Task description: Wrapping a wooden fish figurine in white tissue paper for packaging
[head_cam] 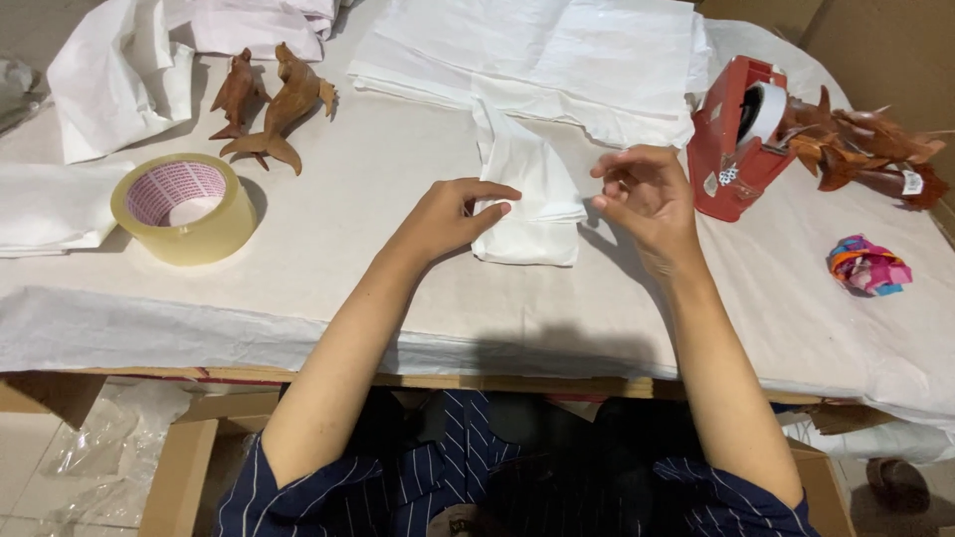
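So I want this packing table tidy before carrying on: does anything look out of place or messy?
Mostly orderly. The one oddity is a crumpled multicoloured wad lying loose at the table's right side, apart from the rest. The left hand rests on the white wrapped bundle; the right hand hovers beside it.
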